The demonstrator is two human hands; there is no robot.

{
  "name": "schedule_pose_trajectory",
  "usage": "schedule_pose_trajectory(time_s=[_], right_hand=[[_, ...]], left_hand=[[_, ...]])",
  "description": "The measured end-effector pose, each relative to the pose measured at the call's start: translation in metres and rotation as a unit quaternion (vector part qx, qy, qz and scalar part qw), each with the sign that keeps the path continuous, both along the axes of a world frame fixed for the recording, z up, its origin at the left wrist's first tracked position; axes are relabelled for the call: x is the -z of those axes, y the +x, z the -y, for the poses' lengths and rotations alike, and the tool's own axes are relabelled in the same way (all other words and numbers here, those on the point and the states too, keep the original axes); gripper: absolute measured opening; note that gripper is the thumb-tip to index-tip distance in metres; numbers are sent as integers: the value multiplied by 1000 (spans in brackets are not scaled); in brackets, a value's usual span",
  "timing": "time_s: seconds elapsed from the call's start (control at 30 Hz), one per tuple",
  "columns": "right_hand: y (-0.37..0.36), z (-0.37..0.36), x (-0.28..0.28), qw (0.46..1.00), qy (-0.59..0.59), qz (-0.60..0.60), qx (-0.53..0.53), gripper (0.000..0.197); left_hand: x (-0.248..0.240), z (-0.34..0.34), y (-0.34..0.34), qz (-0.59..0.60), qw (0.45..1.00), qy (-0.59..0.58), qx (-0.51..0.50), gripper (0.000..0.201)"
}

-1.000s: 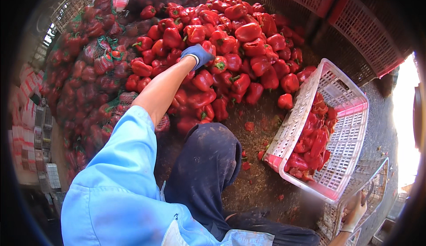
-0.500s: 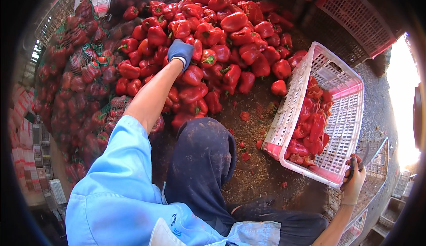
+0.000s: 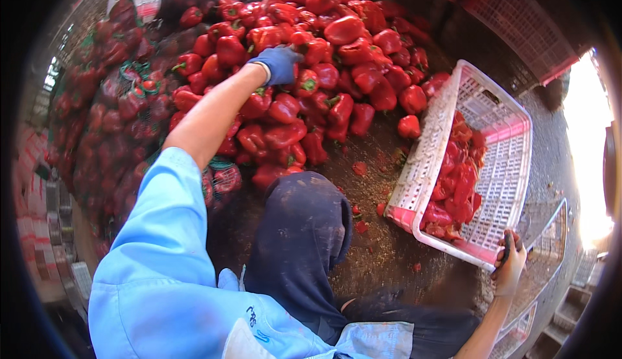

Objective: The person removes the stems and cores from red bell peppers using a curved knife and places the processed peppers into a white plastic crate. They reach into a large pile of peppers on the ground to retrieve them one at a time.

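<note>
My left hand [image 3: 278, 65], in a blue glove, is over the heap of red bell peppers [image 3: 346, 30]. Its fingers stretch to the right among the peppers, and nothing shows held in them; their undersides are hidden. At the right, beside the near corner of a white-and-pink plastic crate [image 3: 424, 171], my right hand [image 3: 510, 271] is closed round the dark handle of a knife [image 3: 507, 242], whose blade is faint against the background. The tilted crate holds several cut red pepper pieces [image 3: 458, 187].
Mesh sacks full of red peppers [image 3: 107, 132] stand along the left. Pepper scraps [image 3: 359, 168] and pale seeds lie on the dark floor in front of my knee [image 3: 304, 229]. More crates [image 3: 518, 28] stand at the back right, and a wire-sided crate [image 3: 551, 236] lies beyond my right hand.
My left hand has moved a little right and up across the pepper heap, its fingers now reaching right. The right hand stays by the crate's corner with the knife, only slightly shifted.
</note>
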State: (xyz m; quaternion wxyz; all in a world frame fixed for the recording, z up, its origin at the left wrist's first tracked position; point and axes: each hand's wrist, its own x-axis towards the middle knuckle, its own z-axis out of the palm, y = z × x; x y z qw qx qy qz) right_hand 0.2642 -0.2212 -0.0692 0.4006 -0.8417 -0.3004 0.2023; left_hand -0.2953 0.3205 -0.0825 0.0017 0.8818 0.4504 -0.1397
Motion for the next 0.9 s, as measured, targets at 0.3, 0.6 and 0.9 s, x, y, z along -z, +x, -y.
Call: schedule_pose_trajectory(time_s=[0.3, 0.6, 0.9], right_hand=[[-24, -27, -18, 995, -31, -66, 72, 30], [-26, -43, -24, 988, -10, -130, 81, 31], [-38, -53, -35, 989, -17, -109, 98, 32]], left_hand=[[-28, 8, 10, -182, 980, -53, 56, 74], [-22, 9, -43, -227, 964, -87, 105, 91], [7, 19, -67, -312, 940, -86, 110, 60]])
